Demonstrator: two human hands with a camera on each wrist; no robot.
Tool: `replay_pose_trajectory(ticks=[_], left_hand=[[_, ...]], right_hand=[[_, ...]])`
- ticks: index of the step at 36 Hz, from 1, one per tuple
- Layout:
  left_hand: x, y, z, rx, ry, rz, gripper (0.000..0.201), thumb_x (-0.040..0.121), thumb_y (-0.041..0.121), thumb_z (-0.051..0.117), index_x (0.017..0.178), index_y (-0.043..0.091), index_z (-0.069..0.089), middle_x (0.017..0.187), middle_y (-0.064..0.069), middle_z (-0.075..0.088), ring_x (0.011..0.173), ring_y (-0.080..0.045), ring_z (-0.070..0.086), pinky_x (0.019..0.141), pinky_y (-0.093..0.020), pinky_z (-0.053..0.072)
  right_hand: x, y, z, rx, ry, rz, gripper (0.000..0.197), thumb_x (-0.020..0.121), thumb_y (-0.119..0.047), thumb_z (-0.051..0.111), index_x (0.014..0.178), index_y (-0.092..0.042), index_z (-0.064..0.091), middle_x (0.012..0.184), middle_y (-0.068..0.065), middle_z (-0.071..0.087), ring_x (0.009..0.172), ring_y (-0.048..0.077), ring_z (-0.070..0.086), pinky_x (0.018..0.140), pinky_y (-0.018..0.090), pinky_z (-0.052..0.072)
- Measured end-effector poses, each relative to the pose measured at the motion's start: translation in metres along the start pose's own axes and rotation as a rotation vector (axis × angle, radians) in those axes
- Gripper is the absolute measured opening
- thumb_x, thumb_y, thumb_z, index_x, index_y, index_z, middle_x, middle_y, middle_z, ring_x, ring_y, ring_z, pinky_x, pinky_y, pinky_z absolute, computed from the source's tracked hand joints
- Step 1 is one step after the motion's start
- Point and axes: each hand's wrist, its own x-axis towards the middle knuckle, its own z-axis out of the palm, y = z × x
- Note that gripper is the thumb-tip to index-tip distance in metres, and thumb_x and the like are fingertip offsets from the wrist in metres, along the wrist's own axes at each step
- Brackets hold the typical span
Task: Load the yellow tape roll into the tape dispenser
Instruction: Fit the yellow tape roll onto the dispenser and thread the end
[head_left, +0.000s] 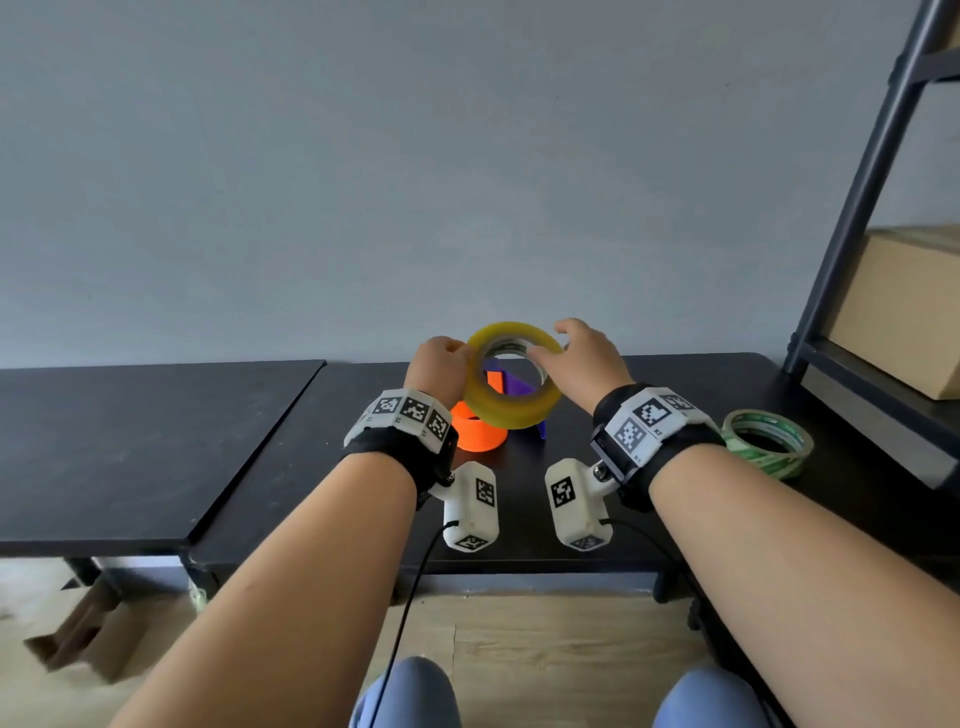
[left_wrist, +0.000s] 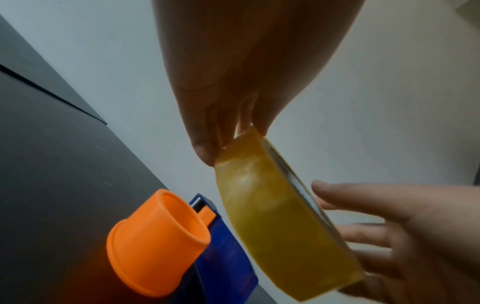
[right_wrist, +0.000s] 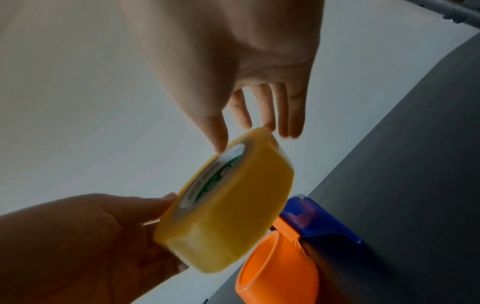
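Note:
A yellow tape roll (head_left: 511, 410) (left_wrist: 275, 222) (right_wrist: 233, 205) hangs tilted in the air between both hands. My left hand (head_left: 441, 364) (left_wrist: 226, 144) (right_wrist: 145, 218) pinches its left rim. My right hand (head_left: 553, 343) (right_wrist: 249, 123) (left_wrist: 389, 226) is at the opposite rim with straight, spread fingers; its thumb tip touches the roll's side face. Just below on the black table (head_left: 311, 441) stands the tape dispenser, an orange drum (head_left: 475, 431) (left_wrist: 155, 242) (right_wrist: 278, 273) on a blue body (head_left: 519, 387) (left_wrist: 223, 257) (right_wrist: 319, 222). The drum holds no tape.
A green tape roll (head_left: 769, 441) lies on the table to the right of my right wrist. A dark metal shelf frame (head_left: 857, 208) with a cardboard box (head_left: 904, 306) stands at the far right. A second black table (head_left: 130, 447) adjoins on the left.

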Motion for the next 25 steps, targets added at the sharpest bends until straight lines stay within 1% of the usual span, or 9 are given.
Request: replay_pose_trajectory(ticks=[2, 5, 7, 10, 13, 17, 20, 23, 25], left_hand=[[0.004, -0.006, -0.004, 0.01, 0.013, 0.014, 0.028, 0.096, 0.017, 0.048, 0.107, 0.002, 0.068, 0.087, -0.015, 0.066, 0.086, -0.034, 0.066, 0.086, -0.042, 0.056], [0.007, -0.014, -0.009, 0.015, 0.06, 0.002, 0.027, 0.095, 0.024, 0.051, 0.081, 0.007, 0.067, 0.074, -0.015, 0.056, 0.07, -0.025, 0.052, 0.069, -0.032, 0.043], [0.008, -0.018, -0.011, 0.028, 0.09, -0.023, 0.033, 0.095, 0.033, 0.052, 0.071, 0.01, 0.056, 0.071, -0.014, 0.05, 0.066, -0.023, 0.046, 0.066, -0.031, 0.036], [0.008, -0.02, -0.012, 0.023, 0.102, -0.031, 0.034, 0.093, 0.037, 0.053, 0.07, 0.012, 0.053, 0.071, -0.014, 0.048, 0.066, -0.022, 0.045, 0.065, -0.03, 0.034], [0.003, -0.017, -0.009, 0.014, 0.056, -0.003, 0.023, 0.091, 0.033, 0.056, 0.075, 0.017, 0.06, 0.073, -0.01, 0.053, 0.068, -0.02, 0.047, 0.066, -0.03, 0.037], [0.004, -0.02, -0.008, 0.0, 0.052, -0.003, 0.024, 0.091, 0.032, 0.057, 0.068, 0.023, 0.061, 0.077, -0.006, 0.061, 0.07, -0.021, 0.054, 0.069, -0.032, 0.044], [0.003, -0.023, -0.007, -0.019, 0.07, -0.024, 0.017, 0.087, 0.035, 0.06, 0.078, 0.02, 0.063, 0.075, -0.006, 0.059, 0.07, -0.02, 0.054, 0.068, -0.032, 0.046], [0.006, -0.03, -0.008, -0.044, 0.064, -0.081, 0.022, 0.08, 0.037, 0.065, 0.086, 0.016, 0.072, 0.084, -0.005, 0.071, 0.082, -0.025, 0.069, 0.085, -0.041, 0.058], [0.008, -0.032, -0.009, -0.055, 0.026, -0.11, 0.01, 0.08, 0.032, 0.068, 0.081, 0.023, 0.071, 0.093, -0.011, 0.075, 0.091, -0.03, 0.072, 0.087, -0.046, 0.058]], right_hand=[[-0.001, -0.002, 0.004, 0.006, -0.046, -0.016, 0.037, 0.089, -0.04, 0.062, 0.109, -0.008, 0.063, 0.098, 0.009, 0.066, 0.095, 0.029, 0.063, 0.075, 0.034, 0.048], [-0.003, -0.002, 0.013, 0.066, -0.025, 0.015, 0.032, 0.086, -0.031, 0.063, 0.098, -0.001, 0.065, 0.088, 0.014, 0.067, 0.077, 0.027, 0.064, 0.066, 0.036, 0.051], [-0.003, -0.001, 0.019, 0.104, 0.002, 0.055, 0.023, 0.086, -0.026, 0.059, 0.084, -0.003, 0.062, 0.075, 0.01, 0.062, 0.056, 0.02, 0.059, 0.046, 0.026, 0.042], [-0.001, 0.001, 0.029, 0.132, 0.025, 0.13, 0.026, 0.088, -0.025, 0.054, 0.067, -0.014, 0.045, 0.06, 0.002, 0.053, 0.043, 0.02, 0.06, 0.036, 0.02, 0.034], [0.0, 0.002, 0.034, 0.161, 0.021, 0.187, 0.021, 0.091, -0.027, 0.051, 0.08, -0.01, 0.053, 0.07, 0.005, 0.06, 0.042, 0.022, 0.064, 0.033, 0.018, 0.035], [0.004, 0.0, 0.042, 0.177, 0.012, 0.219, 0.024, 0.093, -0.028, 0.05, 0.097, -0.005, 0.056, 0.086, 0.01, 0.065, 0.042, 0.023, 0.064, 0.034, 0.02, 0.038], [0.006, -0.002, 0.047, 0.181, 0.016, 0.244, 0.029, 0.094, -0.029, 0.05, 0.108, -0.004, 0.058, 0.096, 0.012, 0.067, 0.043, 0.023, 0.065, 0.033, 0.019, 0.039], [0.009, -0.002, 0.05, 0.18, 0.011, 0.258, 0.031, 0.093, -0.031, 0.052, 0.109, -0.004, 0.057, 0.098, 0.013, 0.068, 0.044, 0.024, 0.067, 0.033, 0.02, 0.042], [0.011, -0.003, 0.051, 0.163, -0.007, 0.258, 0.033, 0.093, -0.033, 0.054, 0.108, -0.004, 0.058, 0.096, 0.012, 0.069, 0.045, 0.024, 0.068, 0.034, 0.021, 0.044]])
